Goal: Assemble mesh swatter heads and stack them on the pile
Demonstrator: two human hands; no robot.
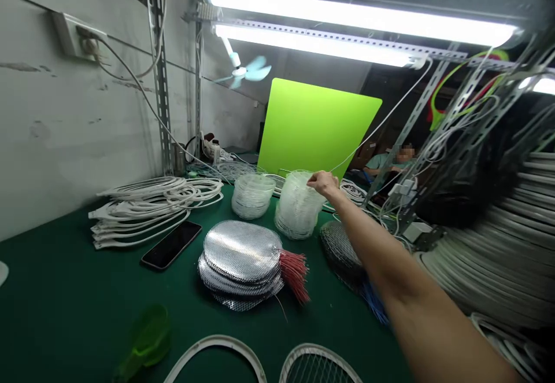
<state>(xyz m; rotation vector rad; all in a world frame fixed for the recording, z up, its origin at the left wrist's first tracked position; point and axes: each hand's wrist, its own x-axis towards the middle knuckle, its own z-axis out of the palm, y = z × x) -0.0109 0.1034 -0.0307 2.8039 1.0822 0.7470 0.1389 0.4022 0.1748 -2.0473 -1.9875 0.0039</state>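
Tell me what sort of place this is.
Probably a small workshop assembling electric fly-swatter rackets: the green-topped workbench holds stacked silver mesh pieces with red wires, a stack of clear plastic pieces, and white racket frames.

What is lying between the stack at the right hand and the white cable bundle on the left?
A smaller stack of clear mesh discs lies there, in the head view.
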